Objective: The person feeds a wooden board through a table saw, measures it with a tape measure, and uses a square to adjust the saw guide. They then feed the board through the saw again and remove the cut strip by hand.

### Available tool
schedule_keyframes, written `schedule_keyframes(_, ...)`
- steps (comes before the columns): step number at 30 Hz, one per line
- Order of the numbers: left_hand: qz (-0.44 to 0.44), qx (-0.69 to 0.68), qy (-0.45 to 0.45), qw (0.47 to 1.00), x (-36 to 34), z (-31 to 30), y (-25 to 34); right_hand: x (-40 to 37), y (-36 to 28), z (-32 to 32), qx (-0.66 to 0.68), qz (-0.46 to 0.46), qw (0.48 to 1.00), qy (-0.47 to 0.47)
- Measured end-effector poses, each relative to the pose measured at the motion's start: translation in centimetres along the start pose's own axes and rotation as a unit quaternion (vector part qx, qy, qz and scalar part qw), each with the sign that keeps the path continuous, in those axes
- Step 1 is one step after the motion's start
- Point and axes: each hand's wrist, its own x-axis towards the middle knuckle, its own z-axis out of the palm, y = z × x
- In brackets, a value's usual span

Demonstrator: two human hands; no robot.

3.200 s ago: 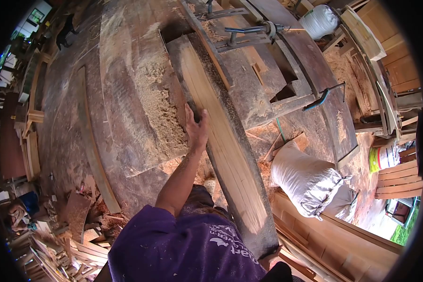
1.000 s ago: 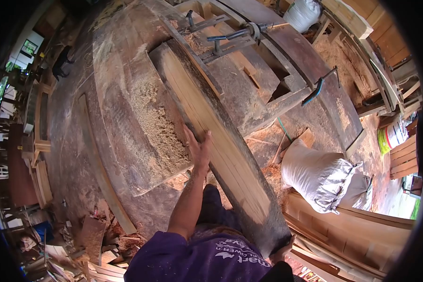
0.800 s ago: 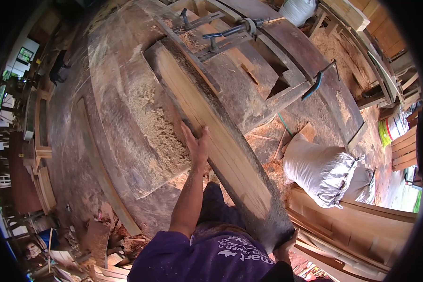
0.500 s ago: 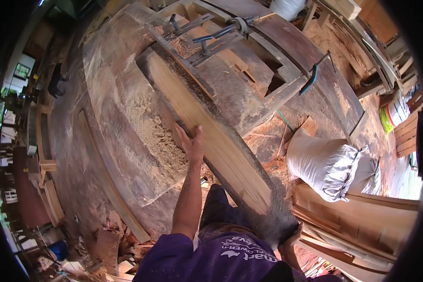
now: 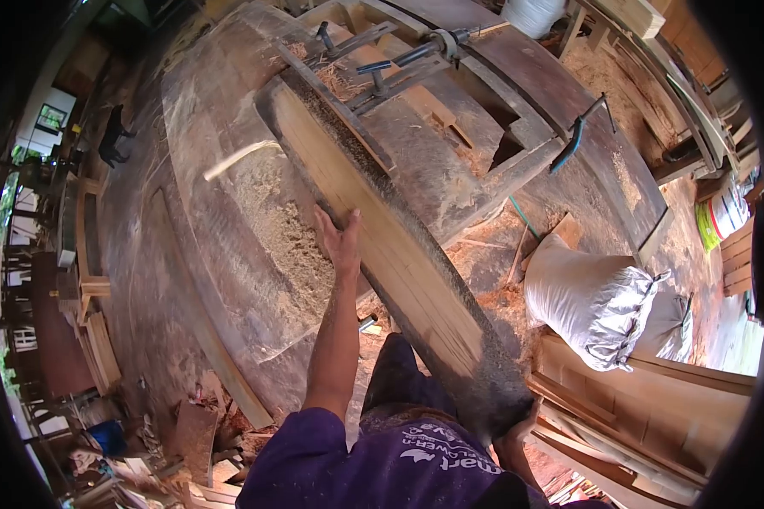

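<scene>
A long thick wooden plank (image 5: 399, 267), pale on its upper face and dark along its edges, lies diagonally across the worktable (image 5: 204, 110). My left hand (image 5: 341, 243) is at its left edge, thumb on the upper face and fingers spread along the side. At the near end, by my waist, my right hand (image 5: 518, 427) grips the dark corner; its fingers are partly hidden. The plank's right side runs along a wooden fence (image 5: 335, 106). A thin pale strip (image 5: 242, 159), perhaps a wood sliver, shows left of the plank's far part.
Clamps (image 5: 373, 69) stand by the fence. Sawdust (image 5: 293, 254) is heaped left of the plank. A blue-handled clamp (image 5: 569, 148) sits on the right edge. White sacks (image 5: 581, 297) and stacked boards (image 5: 645, 382) stand at right. Wood scraps (image 5: 195, 441) litter the lower left.
The pale strip has appeared left of the plank. My left hand sits slightly farther forward against the table. The whole view has shifted a little.
</scene>
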Motion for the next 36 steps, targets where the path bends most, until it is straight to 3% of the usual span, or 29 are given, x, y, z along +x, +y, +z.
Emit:
schedule_keyframes(5,0.004,-0.015,0.006,1.000,2.0,0.0,-2.1,-0.9,-0.1,3.0,-0.056,-0.024,0.997,0.036)
schedule_keyframes(9,0.001,-0.007,0.009,1.000,2.6,-0.1,-1.6,1.9,1.0,-0.3,-0.031,-0.030,0.999,-0.008)
schedule_keyframes(13,0.034,-0.074,0.008,0.997,3.6,0.2,-2.5,0.5,0.4,2.5,-0.066,-0.016,0.998,0.003)
schedule_keyframes(17,0.026,0.005,0.018,0.999,3.7,0.0,-1.1,1.1,0.7,2.5,-0.122,-0.062,0.990,0.031)
schedule_keyframes(21,0.034,0.003,0.014,0.999,3.9,-0.1,-1.6,0.7,0.3,3.0,-0.100,-0.016,0.995,-0.010)
schedule_keyframes(24,0.032,-0.022,-0.014,0.999,-2.5,-0.6,0.2,-0.6,-0.5,5.0,-0.065,0.010,0.997,-0.045)
schedule_keyframes(26,0.062,-0.125,-0.078,0.987,-9.2,-0.4,0.0,-0.7,-0.5,4.8,-0.036,0.024,0.997,-0.071)
schedule_keyframes(28,0.055,-0.096,-0.048,0.993,-11.3,0.9,-1.1,0.0,-0.5,3.7,-0.020,0.066,0.993,-0.100)
schedule_keyframes(31,0.063,-0.037,-0.011,0.997,-11.6,1.3,-2.8,-3.5,-0.8,7.6,-0.121,0.048,0.984,-0.122)
schedule_keyframes(36,0.062,-0.010,-0.015,0.998,-11.0,1.5,-3.4,-1.1,0.2,5.0,-0.094,0.061,0.991,-0.079)
